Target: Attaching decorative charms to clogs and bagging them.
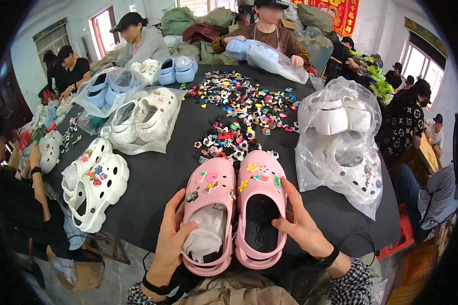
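A pair of pink clogs stands side by side at the table's near edge, toes pointing away from me. My left hand (170,235) grips the left pink clog (212,179), thumb over its inner rim and fingers along the outer side. Crumpled white packing (205,232) fills that clog's opening. Around the outer side of the right pink clog (261,173) my right hand (301,224) is closed, thumb inside the opening on the dark insole (262,223). Colourful charms, among them flowers, are fixed on both toes. Loose shoe charms (239,104) lie heaped beyond the clogs.
White clogs with charms (97,178) lie to the left. Bagged white clogs (145,119) and bagged blue clogs (109,91) sit behind them. More bagged white clogs (339,152) are at right. Across the black table (168,203), a person (267,35) handles bagged blue clogs (264,53).
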Motion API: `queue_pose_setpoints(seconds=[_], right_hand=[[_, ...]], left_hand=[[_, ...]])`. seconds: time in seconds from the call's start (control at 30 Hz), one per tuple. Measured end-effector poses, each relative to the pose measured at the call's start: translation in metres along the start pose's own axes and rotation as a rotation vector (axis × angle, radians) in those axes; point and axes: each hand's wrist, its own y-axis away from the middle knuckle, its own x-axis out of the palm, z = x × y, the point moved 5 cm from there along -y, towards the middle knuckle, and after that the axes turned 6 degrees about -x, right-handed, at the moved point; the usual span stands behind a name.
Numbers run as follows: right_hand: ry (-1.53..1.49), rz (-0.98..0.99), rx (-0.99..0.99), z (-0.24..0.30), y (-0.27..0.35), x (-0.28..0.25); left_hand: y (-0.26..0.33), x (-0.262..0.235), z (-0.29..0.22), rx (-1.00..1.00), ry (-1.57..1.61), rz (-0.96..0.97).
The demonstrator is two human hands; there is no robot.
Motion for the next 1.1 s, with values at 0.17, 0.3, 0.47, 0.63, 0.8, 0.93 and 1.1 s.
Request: queue_pose_setpoints(seconds=[0.17, 0.3, 0.47, 0.63, 0.8, 0.93, 1.1], right_hand=[[0.13, 0.043, -0.082, 0.017, 0.009, -0.002], [0.147, 0.094, -0.022, 0.023, 0.014, 0.004], [0.103, 0.223, -0.015, 0.016, 0.019, 0.006], [0.208, 0.349, -0.067, 0.028, 0.01, 0.008], [0.652, 0.48, -0.3, 0.018, 0.016, 0.004], [0.862, 0.386, -0.476, 0.025, 0.02, 0.014], [1.048, 0.392, -0.764, 0.024, 0.022, 0.019]], left_hand=[[0.001, -0.005, -0.006, 0.043, -0.003, -0.133], [0.001, -0.013, -0.005, 0.047, 0.091, -0.042], [-0.005, -0.024, -0.024, 0.198, -0.147, 0.036], [-0.008, -0.056, -0.022, 0.16, -0.383, 0.077], [0.022, -0.037, -0.058, 0.466, -0.859, -0.097], [0.069, 0.01, -0.063, 0.816, -1.158, -0.013], [0.07, 0.038, -0.028, 0.885, -1.407, 0.031]])
